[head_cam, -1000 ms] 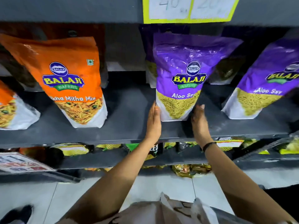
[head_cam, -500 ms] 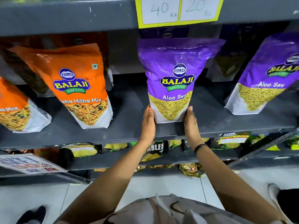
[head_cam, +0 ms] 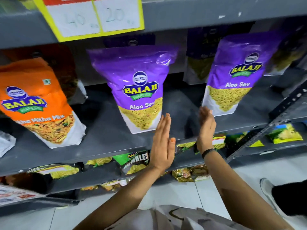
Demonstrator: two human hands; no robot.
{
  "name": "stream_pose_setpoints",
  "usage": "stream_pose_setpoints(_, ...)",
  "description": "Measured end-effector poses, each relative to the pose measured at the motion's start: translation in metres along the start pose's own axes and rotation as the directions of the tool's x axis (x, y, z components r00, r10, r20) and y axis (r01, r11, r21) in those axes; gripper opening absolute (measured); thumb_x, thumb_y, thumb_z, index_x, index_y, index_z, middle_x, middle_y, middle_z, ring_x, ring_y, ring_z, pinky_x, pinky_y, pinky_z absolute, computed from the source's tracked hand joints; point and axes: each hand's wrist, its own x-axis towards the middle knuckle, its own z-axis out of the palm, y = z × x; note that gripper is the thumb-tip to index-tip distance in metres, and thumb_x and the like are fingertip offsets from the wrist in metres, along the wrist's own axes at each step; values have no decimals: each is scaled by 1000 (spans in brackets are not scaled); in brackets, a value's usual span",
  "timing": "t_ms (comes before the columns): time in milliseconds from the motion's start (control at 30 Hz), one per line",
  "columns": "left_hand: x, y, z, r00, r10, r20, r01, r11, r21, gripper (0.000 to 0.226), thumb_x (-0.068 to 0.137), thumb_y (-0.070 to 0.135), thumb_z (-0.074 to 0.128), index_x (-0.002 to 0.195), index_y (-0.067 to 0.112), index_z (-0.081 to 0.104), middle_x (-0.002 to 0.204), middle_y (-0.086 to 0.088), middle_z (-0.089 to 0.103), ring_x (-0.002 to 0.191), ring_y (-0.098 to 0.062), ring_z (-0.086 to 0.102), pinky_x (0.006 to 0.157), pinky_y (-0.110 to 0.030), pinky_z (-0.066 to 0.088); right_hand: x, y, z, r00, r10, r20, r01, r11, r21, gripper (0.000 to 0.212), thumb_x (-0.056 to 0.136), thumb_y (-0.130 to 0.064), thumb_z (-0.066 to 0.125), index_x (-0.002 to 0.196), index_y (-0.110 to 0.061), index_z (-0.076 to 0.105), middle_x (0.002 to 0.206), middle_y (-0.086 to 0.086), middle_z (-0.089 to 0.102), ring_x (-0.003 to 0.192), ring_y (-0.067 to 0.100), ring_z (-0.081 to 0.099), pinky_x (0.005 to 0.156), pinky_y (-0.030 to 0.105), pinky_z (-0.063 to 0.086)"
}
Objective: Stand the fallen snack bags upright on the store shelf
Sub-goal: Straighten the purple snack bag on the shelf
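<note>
Purple snack bags (head_cam: 137, 90) stand upright at frame centre on the shelf (head_cam: 103, 130); left hand (head_cam: 162, 143) and right hand (head_cam: 206, 128) hover flat, each grip wide, holding nothing.

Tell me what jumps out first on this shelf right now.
Two purple Aloo Sev bags: one stands mid-shelf, the other to its right. An orange Mitha Mix bag leans at the left. Both hands, left and right, are open between the purple bags, below a yellow-edged price card.
</note>
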Motion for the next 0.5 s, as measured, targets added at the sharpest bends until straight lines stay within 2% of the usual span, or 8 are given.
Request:
stream_pose_setpoints(67, 14, 7, 28, 997, -71, 13, 72, 996, -52, 61, 96, 45, 17, 145, 8, 24, 154, -4, 24, 146, -13, 18, 119, -20, 14, 17, -10, -23, 997, -3, -75, 5, 1000, 19, 40, 98, -27, 34, 119, -7, 61, 119, 9, 65, 113, 20, 61, 106, 34, 43)
stream_pose_setpoints(133, 33, 15, 58, 979, -202, 7, 201, 966, -160, 66, 94, 51, 19, 144, 8, 26, 153, 0, 26, 143, -7, 20, 115, -9, 14, 39, -20, -47, 989, -38, -143, 41, 999, 17, 36, 95, -26, 34, 106, -10, 65, 103, 10, 67, 100, 21, 64, 100, 35, 47)
stream_pose_setpoints(200, 56, 24, 89, 920, -389, 35, 382, 877, -290, 58, 97, 43, 23, 144, 9, 25, 153, 2, 24, 140, -3, 20, 108, 1, 12, 62, -32, -74, 977, -60, -204, 61, 998, 0, 32, 96, -24, 35, 101, -10, 64, 96, 8, 65, 93, 19, 62, 99, 37, 47)
stream_pose_setpoints(267, 76, 33, 117, 831, -551, 70, 533, 755, -382, 48, 101, 28, 21, 146, 11, 20, 157, -1, 20, 141, -4, 18, 109, -1, 12, 91, -44, -97, 970, -69, -234, 65, 998, -23, 30, 100, -25, 34, 106, -11, 60, 101, 9, 60, 93, 15, 57, 96, 34, 44)
stream_pose_setpoints(300, 84, 37, 126, 796, -599, 86, 574, 703, -419, 47, 101, 27, 19, 146, 12, 18, 158, -1, 18, 143, -8, 17, 114, -10, 11, 105, -48, -106, 974, -63, -217, 55, 998, -43, 29, 102, -27, 33, 110, -14, 57, 106, 8, 58, 97, 15, 56, 97, 33, 41)
stream_pose_setpoints(367, 99, 46, 143, 752, -648, 117, 626, 649, -433, 49, 101, 31, 16, 147, 14, 16, 159, -1, 15, 146, -12, 14, 120, -27, 9, 132, -53, -122, 994, 49, -102, -57, 995, -83, 34, 103, -32, 28, 124, -18, 50, 118, 9, 55, 117, 20, 52, 105, 33, 35)
stream_pose_setpoints(433, 110, 50, 156, 723, -680, 124, 660, 625, -416, 51, 100, 35, 15, 147, 14, 17, 157, 0, 18, 145, -13, 16, 118, -29, 8, 147, -59, -132, 990, 134, 41, -127, 981, -147, 48, 102, -38, 24, 138, -11, 41, 140, 16, 48, 136, 26, 41, 110, 32, 32)
stream_pose_setpoints(500, 117, 49, 162, 701, -701, 130, 681, 604, -414, 56, 98, 45, 15, 145, 16, 25, 153, 1, 28, 142, -13, 24, 121, -32, 10, 154, -61, -140, 962, 182, 201, -136, 965, -224, 60, 98, -47, 24, 143, -8, 34, 152, 16, 37, 141, 29, 34, 117, 38, 28)
